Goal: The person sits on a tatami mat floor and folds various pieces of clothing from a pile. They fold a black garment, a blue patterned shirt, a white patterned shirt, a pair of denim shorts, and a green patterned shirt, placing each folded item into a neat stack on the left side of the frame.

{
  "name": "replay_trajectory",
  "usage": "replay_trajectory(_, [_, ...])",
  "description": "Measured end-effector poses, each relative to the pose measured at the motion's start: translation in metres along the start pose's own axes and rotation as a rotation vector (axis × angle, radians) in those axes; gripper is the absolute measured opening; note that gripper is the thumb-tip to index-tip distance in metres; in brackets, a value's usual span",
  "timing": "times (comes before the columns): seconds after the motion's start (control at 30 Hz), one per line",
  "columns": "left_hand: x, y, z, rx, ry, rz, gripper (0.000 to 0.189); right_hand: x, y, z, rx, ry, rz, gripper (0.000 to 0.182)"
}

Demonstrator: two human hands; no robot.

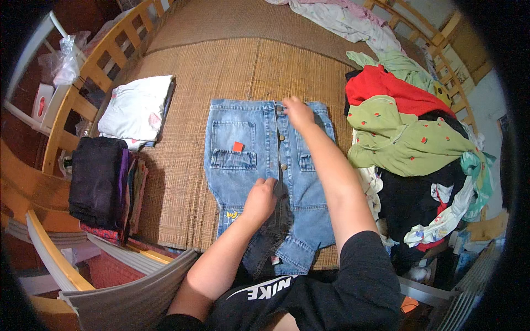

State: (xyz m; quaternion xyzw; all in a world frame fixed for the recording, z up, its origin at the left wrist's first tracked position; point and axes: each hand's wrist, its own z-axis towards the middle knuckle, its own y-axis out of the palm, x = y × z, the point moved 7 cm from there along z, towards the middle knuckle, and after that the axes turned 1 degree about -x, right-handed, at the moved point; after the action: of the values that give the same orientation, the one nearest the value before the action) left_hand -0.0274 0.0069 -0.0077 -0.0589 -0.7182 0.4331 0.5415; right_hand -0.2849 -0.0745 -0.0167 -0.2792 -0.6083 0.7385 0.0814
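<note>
A light-blue denim vest (232,186) lies spread front side up on a woven mat, its hem pointing away from me and its collar near my body. Metal buttons run down the front opening, and a small red tag sits on one pocket. My left hand (261,198) pinches the edge of the front opening around mid-length. At the far hem, my right hand (299,112) has its fingers curled on the other front edge beside the top button. The right forearm covers part of the pocket on that side.
The woven mat (186,182) covers a bed with wooden rails (105,49). To the left are folded white clothes (132,109) and a stack topped by black fabric (97,182). Loose clothes heap on the right, including a green garment (405,136) and a red one (389,91).
</note>
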Motion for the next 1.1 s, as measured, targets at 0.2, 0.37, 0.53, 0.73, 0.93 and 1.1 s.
replay_trajectory(0.2, [-0.003, 0.003, 0.002, 0.036, 0.019, -0.011, 0.024, 0.047, -0.015, 0.027, 0.145, -0.012, 1.046, 0.017])
replay_trajectory(0.37, [0.0, 0.018, -0.003, -0.029, 0.122, 0.02, 0.024, 0.026, -0.006, 0.038, -0.155, 0.051, 1.106, 0.01])
replay_trajectory(0.53, [-0.016, 0.038, 0.006, -0.351, -0.373, -0.625, 0.026, 0.033, 0.039, 0.027, 0.146, 0.173, 0.549, 0.02])
replay_trajectory(0.73, [-0.01, 0.043, -0.019, -0.407, -0.497, -0.505, 0.048, 0.006, -0.004, -0.024, 0.276, 0.132, 0.516, 0.032])
replay_trajectory(0.93, [-0.016, 0.037, -0.023, -0.493, -0.704, -0.884, 0.03, -0.028, -0.028, -0.152, -0.125, -0.116, 0.45, 0.036])
replay_trajectory(1.1, [-0.028, 0.038, -0.035, -0.329, -0.463, -0.495, 0.046, -0.095, -0.057, -0.297, -0.427, -0.002, 0.209, 0.045])
